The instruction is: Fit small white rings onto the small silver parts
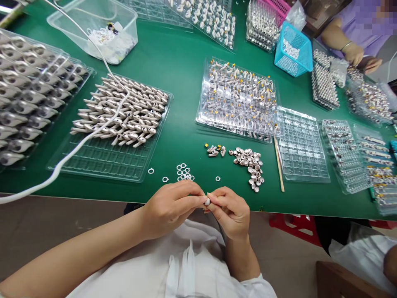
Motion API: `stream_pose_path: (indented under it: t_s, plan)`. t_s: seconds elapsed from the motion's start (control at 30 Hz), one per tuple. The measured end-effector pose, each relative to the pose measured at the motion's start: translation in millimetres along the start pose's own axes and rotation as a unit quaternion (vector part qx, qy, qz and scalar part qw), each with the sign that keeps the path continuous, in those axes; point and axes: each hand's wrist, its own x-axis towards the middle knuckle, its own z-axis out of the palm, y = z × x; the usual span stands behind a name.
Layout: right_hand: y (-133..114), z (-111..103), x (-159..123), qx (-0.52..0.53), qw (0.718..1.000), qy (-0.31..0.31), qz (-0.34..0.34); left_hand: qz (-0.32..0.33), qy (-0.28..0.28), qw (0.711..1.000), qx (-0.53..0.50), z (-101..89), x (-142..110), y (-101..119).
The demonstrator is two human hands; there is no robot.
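At the table's front edge my left hand (173, 205) and my right hand (231, 211) meet, thumbs and fingertips pinched together. Between them is a small, rounded, whitish earbud piece (207, 202), mostly covered by the fingers. Just beyond my left hand lie several thin white rings (183, 170), with a few single ones apart from them. Past my right hand a loose pile of small beige earbud caps (252, 163) is spread on the green table (182, 136). Beside that pile are a few earbud parts with yellow tabs (214, 150).
A clear tray of beige earbud stems (124, 109) stands left, crossed by a white cable (77, 149). Stacked trays with yellow-tabbed parts (238, 99) lie ahead. A wooden stick (278, 163) rests beside a clear tray (304, 145). Behind are a plastic tub (124, 45), a blue basket (294, 62) and a co-worker's hands (356, 56).
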Motion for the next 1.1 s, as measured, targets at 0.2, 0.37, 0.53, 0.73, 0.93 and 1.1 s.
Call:
stream_pose_path:
  t_s: [0.2,0.37,0.53,0.73,0.93,1.1]
  plan:
    - [-1,-2,0,-0.028,0.999,-0.017,-0.020,-0.032,0.003,0.998,-0.049,1.5,-1,0]
    - [-1,-2,1,-0.045,0.998,-0.015,-0.046,-0.042,0.016,0.998,-0.049,2.9,-2,0]
    - [-2,0,2,-0.067,0.997,-0.009,-0.044,-0.044,0.017,0.998,-0.049,1.9,-1,0]
    - [-1,1,1,-0.038,0.999,0.000,-0.031,-0.052,0.013,0.998,-0.033,1.9,1,1]
    - [-1,7,-1,-0.018,0.999,0.032,0.022,-0.033,0.016,0.999,-0.002,4.3,0,-1]
    - [-7,10,3,-0.094,0.994,0.043,-0.046,-0.033,0.042,0.998,0.024,7.1,-1,-1]
